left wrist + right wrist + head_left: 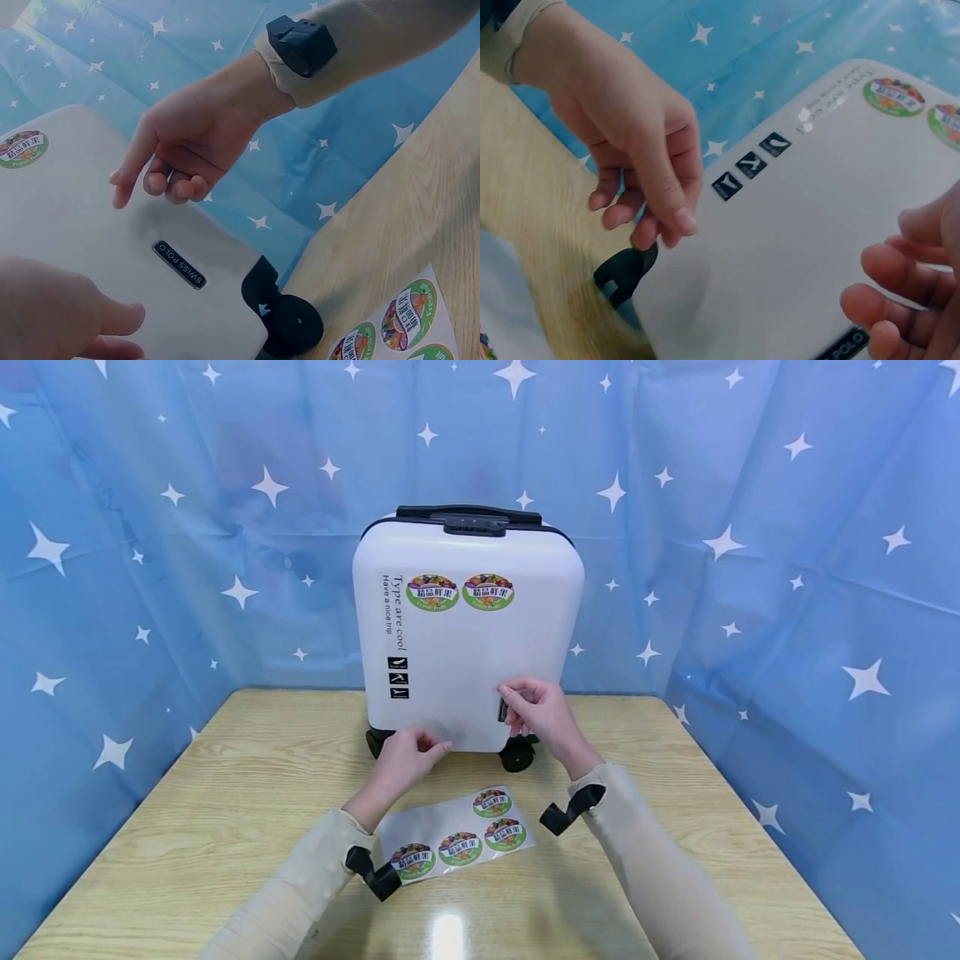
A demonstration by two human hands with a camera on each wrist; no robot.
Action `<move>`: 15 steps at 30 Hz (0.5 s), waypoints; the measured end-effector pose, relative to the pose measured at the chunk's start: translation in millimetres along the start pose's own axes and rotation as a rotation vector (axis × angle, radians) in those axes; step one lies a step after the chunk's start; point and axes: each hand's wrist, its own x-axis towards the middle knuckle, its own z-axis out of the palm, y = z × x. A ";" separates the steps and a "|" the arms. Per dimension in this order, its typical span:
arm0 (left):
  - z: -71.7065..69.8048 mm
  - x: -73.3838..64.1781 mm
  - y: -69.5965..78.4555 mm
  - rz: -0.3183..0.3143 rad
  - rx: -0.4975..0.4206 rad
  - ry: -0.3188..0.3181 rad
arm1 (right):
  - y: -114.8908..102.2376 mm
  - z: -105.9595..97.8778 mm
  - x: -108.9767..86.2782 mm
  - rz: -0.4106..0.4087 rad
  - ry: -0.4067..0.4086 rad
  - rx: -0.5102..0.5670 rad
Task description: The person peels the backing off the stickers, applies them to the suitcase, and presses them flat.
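Note:
A white suitcase (450, 668) stands upright on the table, bearing two oval fruit stickers, a left one (432, 593) and a right one (488, 592), side by side near its top. My right hand (543, 714) is by its lower right, beside the SWISS POLO badge (179, 264), thumb and index close together with no object visible between them. Near the bottom edge hovers my left hand (405, 764), fingers loosely bent and holding nothing visible. Below the hands lies a white sticker sheet (427, 818) with several fruit stickers, partly covered by the left wrist strap.
The wooden table (285, 777) carries the suitcase on its black wheels, one wheel (517, 754) showing at the right. A blue star-patterned curtain (225, 527) closes off the back and sides. Black straps circle both wrists.

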 end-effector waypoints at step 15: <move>2.5 -0.9 -2.2 0.015 0.000 -0.008 | 20.4 12.9 -17.4 0.037 -0.052 -0.039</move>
